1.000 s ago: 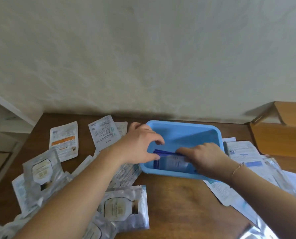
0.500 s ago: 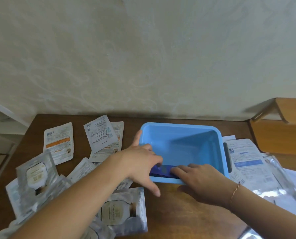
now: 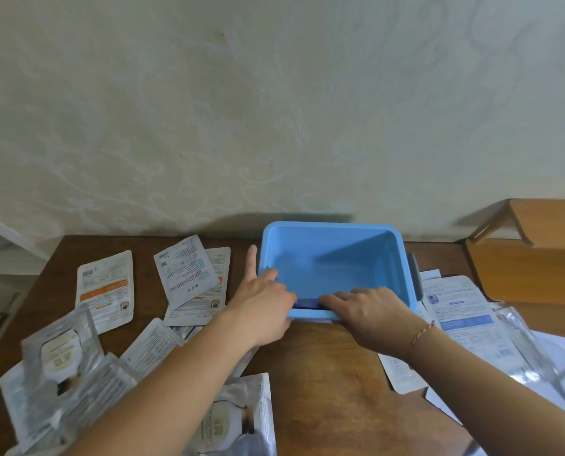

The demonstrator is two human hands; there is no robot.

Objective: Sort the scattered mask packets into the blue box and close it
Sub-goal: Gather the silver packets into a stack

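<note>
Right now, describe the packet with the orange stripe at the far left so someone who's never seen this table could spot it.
Start at the blue box against the wall on the wooden table, then look left past two overlapping white packets. The orange-striped packet lies flat and alone nearest the table's left edge. Unlike the silvery foil packets in front of it, it is white, with a broad orange band across its middle.

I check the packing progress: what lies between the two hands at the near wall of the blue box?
In the head view, a dark blue packet lies between the left hand and right hand, inside the blue box.
</note>
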